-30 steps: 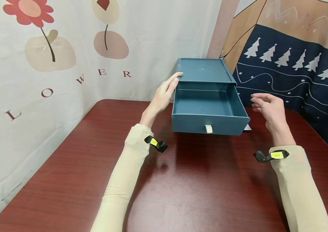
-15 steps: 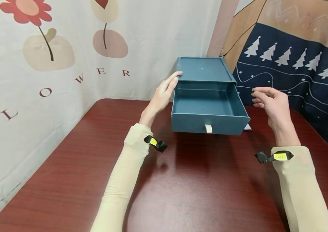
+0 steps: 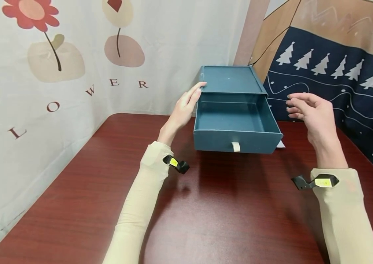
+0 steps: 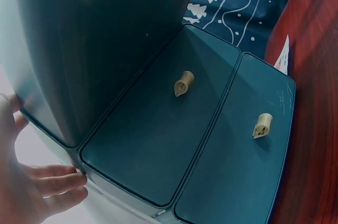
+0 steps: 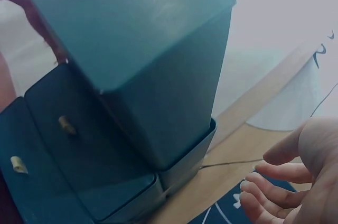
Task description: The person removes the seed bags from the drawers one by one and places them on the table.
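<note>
A blue-green drawer cabinet (image 3: 232, 79) stands at the back of the table. Its top drawer (image 3: 238, 142) is pulled well out towards me, with a cream pull tab (image 3: 236, 147) on its front and a bare inside. My left hand (image 3: 182, 110) rests against the cabinet's left side, fingertips at the top edge. In the left wrist view, two lower drawers (image 4: 153, 129) sit closed beneath the pulled-out one, each with a cream tab (image 4: 262, 125). To the right of the cabinet, my right hand (image 3: 318, 119) hovers apart from it, fingers loosely bent and holding nothing.
The dark red wooden table (image 3: 239, 220) spreads before the cabinet. A small white piece (image 3: 281, 145) shows by the cabinet's lower right. A white printed curtain (image 3: 74, 95) hangs behind and left; a navy cloth with trees (image 3: 338, 88) hangs at right.
My right hand has drawn a little up and to the right, away from the cabinet. The left hand and the drawer have stayed as they were.
</note>
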A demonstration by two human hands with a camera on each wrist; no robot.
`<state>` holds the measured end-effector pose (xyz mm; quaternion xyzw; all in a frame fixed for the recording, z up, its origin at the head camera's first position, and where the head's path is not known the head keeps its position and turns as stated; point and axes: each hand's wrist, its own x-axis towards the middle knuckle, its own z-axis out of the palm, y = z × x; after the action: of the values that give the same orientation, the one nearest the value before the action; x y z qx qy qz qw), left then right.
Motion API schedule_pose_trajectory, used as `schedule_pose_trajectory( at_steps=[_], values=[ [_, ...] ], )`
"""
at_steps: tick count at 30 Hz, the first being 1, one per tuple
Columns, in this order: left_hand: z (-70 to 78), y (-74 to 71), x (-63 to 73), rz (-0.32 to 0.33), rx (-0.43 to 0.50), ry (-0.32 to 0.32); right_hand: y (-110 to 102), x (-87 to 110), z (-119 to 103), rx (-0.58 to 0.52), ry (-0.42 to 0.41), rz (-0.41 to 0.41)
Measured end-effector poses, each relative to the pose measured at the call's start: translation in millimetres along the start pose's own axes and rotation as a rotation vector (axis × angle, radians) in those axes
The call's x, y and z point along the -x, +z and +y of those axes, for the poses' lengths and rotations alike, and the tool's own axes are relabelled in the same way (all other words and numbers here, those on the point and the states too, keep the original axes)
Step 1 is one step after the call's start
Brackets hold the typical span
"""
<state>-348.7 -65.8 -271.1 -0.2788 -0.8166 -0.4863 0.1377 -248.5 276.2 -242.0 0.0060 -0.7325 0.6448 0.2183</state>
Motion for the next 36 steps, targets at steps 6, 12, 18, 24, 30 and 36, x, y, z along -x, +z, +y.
schedule_pose_trajectory(
  at_steps=[6,12,18,24,30,36],
  values=[
    [-0.4,0.9,0.4,0.004,-0.002,0.000,0.2,4.3,-8.1,-0.040,-0.024,-0.010],
    [-1.4,1.3,0.1,0.000,0.008,0.003,1.0,8.0,-14.1,-0.099,-0.034,-0.034],
    [-1.4,0.7,-0.1,-0.005,0.012,-0.010,3.5,12.0,-22.0,-0.203,-0.050,-0.069],
    [-0.5,0.4,-0.6,-0.002,0.006,0.000,6.8,16.3,-30.7,-0.226,-0.096,-0.102],
    [-1.9,0.7,-1.3,0.002,0.008,0.011,11.2,21.5,-38.5,-0.233,-0.124,-0.129],
    [-2.7,0.6,-1.9,-0.002,0.007,0.011,14.8,27.5,-46.4,-0.244,-0.159,-0.161]
  ],
)
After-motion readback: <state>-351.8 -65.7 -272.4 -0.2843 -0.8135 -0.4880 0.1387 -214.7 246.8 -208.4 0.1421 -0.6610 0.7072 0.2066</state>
